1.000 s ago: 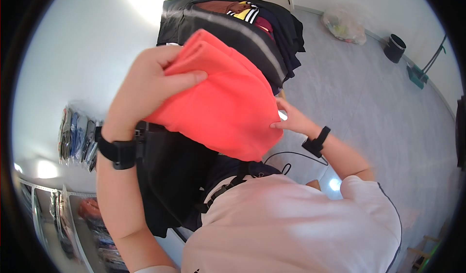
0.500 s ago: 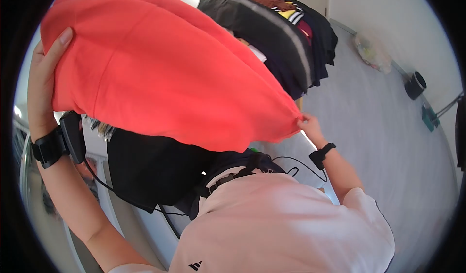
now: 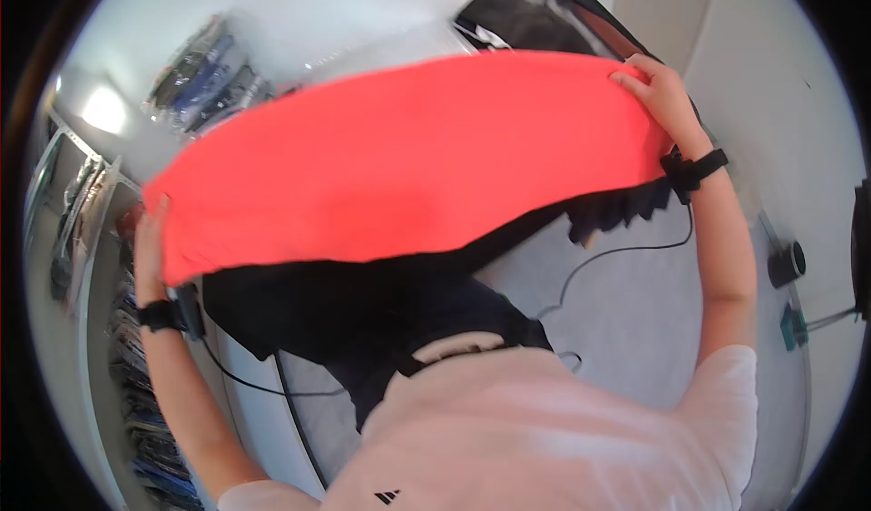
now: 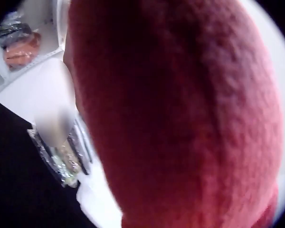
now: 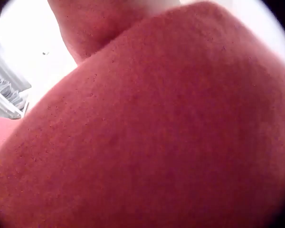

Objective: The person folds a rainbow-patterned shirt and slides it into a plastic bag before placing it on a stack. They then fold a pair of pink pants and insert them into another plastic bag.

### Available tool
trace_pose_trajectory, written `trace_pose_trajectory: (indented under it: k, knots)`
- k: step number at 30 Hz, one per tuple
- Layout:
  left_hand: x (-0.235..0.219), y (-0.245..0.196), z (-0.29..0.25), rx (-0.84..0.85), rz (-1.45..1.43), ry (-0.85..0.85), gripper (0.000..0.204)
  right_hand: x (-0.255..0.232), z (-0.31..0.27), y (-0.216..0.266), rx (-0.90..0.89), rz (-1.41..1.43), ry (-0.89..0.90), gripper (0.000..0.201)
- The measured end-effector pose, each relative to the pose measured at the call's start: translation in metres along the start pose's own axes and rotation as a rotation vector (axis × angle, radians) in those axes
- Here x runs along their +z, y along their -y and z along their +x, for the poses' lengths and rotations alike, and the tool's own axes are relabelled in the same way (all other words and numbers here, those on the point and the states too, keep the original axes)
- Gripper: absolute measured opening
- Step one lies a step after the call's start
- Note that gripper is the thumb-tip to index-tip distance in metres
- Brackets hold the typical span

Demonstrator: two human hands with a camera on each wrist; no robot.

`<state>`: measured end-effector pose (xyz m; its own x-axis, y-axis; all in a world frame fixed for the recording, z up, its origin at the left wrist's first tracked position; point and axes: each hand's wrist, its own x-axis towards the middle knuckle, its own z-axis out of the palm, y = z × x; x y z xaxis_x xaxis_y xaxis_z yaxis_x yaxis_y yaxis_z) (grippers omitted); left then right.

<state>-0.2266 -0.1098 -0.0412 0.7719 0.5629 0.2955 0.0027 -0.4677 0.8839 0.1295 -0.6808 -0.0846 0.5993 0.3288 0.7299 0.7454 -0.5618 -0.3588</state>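
Observation:
A bright coral-red cloth (image 3: 390, 157) is stretched wide across the head view, held up between both hands. At its left end the left hand (image 3: 151, 248) grips the edge, thumb on the near face and the other fingers hidden behind. The right hand (image 3: 667, 103) pinches the upper right corner, thumb in front. Red fabric (image 4: 180, 114) fills most of the left wrist view, and red fabric (image 5: 156, 133) covers nearly all of the right wrist view; both are too close to show the fingertips. Black cloth (image 3: 318, 307) lies below the red one.
Dark garments (image 3: 544, 16) are heaped at the upper right. Plastic-wrapped clothes (image 3: 209, 80) lie at the upper left, and shelves with wrapped clothes (image 3: 150, 402) stand at the left. A black bin (image 3: 786, 264) is on the floor at the right. Cables hang from both wrist cameras.
The red cloth has gone from a folded bundle to a wide spread. The right hand has moved up and right; the left hand went far left, then lower. The head view has turned left.

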Motion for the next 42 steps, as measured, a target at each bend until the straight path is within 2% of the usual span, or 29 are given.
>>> trace_pose_trajectory:
  k: [1,2,3,4,7,8,9,10,12,13,15,16,18,19,21,23,25,27,28,29,31,32,34,35,36,37,39,41,42]
  knots:
    - [-0.014,0.028,0.006,0.04,0.139,0.045,0.047,0.015,0.019,0.001,-0.038,-0.04,0.129,0.029]
    - [-0.01,0.041,0.003,0.0,0.194,-0.012,0.044,0.03,0.038,0.003,-0.074,-0.084,0.254,0.029]
    - [-0.01,0.067,0.01,-0.073,0.046,-0.099,0.043,0.049,0.052,0.007,-0.097,-0.084,0.375,0.028]
    - [-0.007,0.082,0.01,-0.162,-0.083,-0.098,0.04,0.07,0.062,0.011,-0.092,-0.06,0.428,0.028]
    - [-0.014,0.132,0.017,-0.296,-0.124,-0.143,0.04,0.143,0.076,-0.002,-0.099,-0.024,0.56,0.026]
    - [-0.017,0.149,0.02,-0.329,0.15,-0.061,0.041,0.159,0.075,-0.007,-0.1,-0.051,0.638,0.027]
    - [-0.021,0.159,0.021,-0.368,0.422,0.03,0.042,0.177,0.071,-0.021,-0.104,-0.021,0.628,0.027]
    - [-0.024,0.161,0.019,-0.393,0.415,0.011,0.042,0.182,0.068,-0.027,-0.098,-0.035,0.635,0.028]
    - [-0.021,0.149,0.018,-0.313,0.559,-0.118,0.043,0.183,0.067,-0.037,-0.046,-0.029,0.679,0.028]
    - [-0.019,0.14,0.02,-0.331,0.552,-0.126,0.043,0.18,0.069,-0.041,0.0,-0.012,0.716,0.028]
    - [-0.013,0.116,0.024,-0.167,0.548,0.108,0.042,0.174,0.071,-0.044,0.062,-0.012,0.714,0.028]
    - [-0.004,0.109,0.028,-0.184,0.542,0.103,0.042,0.171,0.074,-0.04,0.124,-0.028,0.768,0.026]
    - [0.017,0.097,0.037,-0.003,0.52,0.343,0.04,0.168,0.075,-0.028,0.098,-0.036,0.759,0.024]
    - [0.029,0.098,0.042,-0.01,0.519,0.333,0.04,0.166,0.074,-0.023,0.087,-0.04,0.734,0.022]
    - [0.05,0.107,0.053,0.123,0.662,0.346,0.035,0.162,0.074,-0.015,0.077,-0.005,0.712,0.02]
    - [0.059,0.121,0.067,0.07,0.648,0.37,0.029,0.157,0.072,-0.013,0.057,-0.031,0.616,0.021]
    - [0.07,0.131,0.076,0.025,0.629,0.404,0.023,0.152,0.072,-0.022,0.118,-0.052,0.673,0.024]
    - [0.066,0.139,0.086,0.001,0.83,0.365,0.015,0.156,0.069,-0.038,0.162,-0.023,0.784,0.029]
    - [0.065,0.142,0.086,0.094,0.855,0.346,0.013,0.158,0.071,-0.039,0.17,-0.076,0.817,0.029]
    - [0.064,0.145,0.089,0.099,0.857,0.354,0.013,0.16,0.072,-0.039,0.179,-0.076,0.814,0.029]
    - [0.063,0.144,0.09,-0.044,0.881,0.303,0.011,0.166,0.074,-0.042,0.178,-0.141,0.856,0.03]
    - [0.063,0.14,0.09,-0.045,0.886,0.309,0.011,0.17,0.074,-0.043,0.185,-0.136,0.858,0.03]
    - [0.065,0.126,0.084,-0.121,0.663,0.343,0.014,0.175,0.074,-0.048,0.162,-0.273,0.869,0.035]
    - [0.067,0.12,0.079,-0.132,0.664,0.353,0.014,0.178,0.074,-0.044,0.157,-0.334,0.824,0.033]
    - [0.068,0.115,0.071,0.059,0.629,0.269,0.019,0.177,0.066,-0.039,0.021,-0.509,0.681,0.032]
    - [0.07,0.106,0.061,0.24,0.588,0.185,0.025,0.171,0.061,-0.008,-0.119,-0.674,0.538,0.033]
    - [0.089,0.05,0.027,0.258,0.618,0.2,0.031,0.16,0.049,0.044,-0.214,-0.212,0.466,0.037]
    - [0.111,0.032,-0.009,0.321,0.476,0.298,0.024,0.146,0.016,0.11,-0.132,0.103,0.586,0.038]
    - [0.125,0.024,-0.026,0.305,0.46,0.359,0.024,0.147,-0.004,0.13,-0.278,0.148,0.648,0.038]
